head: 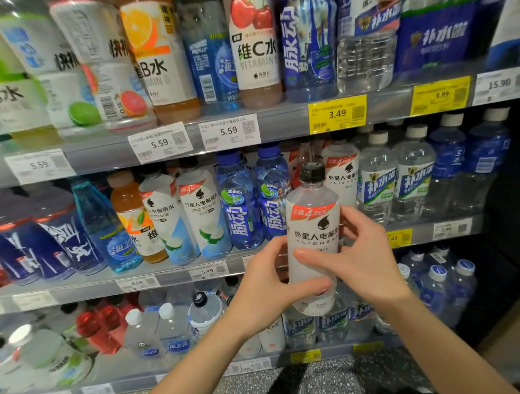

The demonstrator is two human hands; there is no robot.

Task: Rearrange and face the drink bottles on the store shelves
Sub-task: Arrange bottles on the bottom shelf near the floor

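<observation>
Holding one white bottle (312, 243) out in front of the middle shelf (160, 274), we are mid-task. Left of the bottle, our left hand (266, 286) wraps its base; right of it, our right hand (360, 257) closes on the label. It stands upright, label toward us, not yet shelved. Behind it one matching bottle (341, 176) shows; further left, two coconut bottles (189, 217) lean, by our judgement still unfaced.

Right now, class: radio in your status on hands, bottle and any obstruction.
Left hand and right hand both gripping white electrolyte bottle. Bottle upright, label facing out, off the shelf. Nothing blocking.
</observation>
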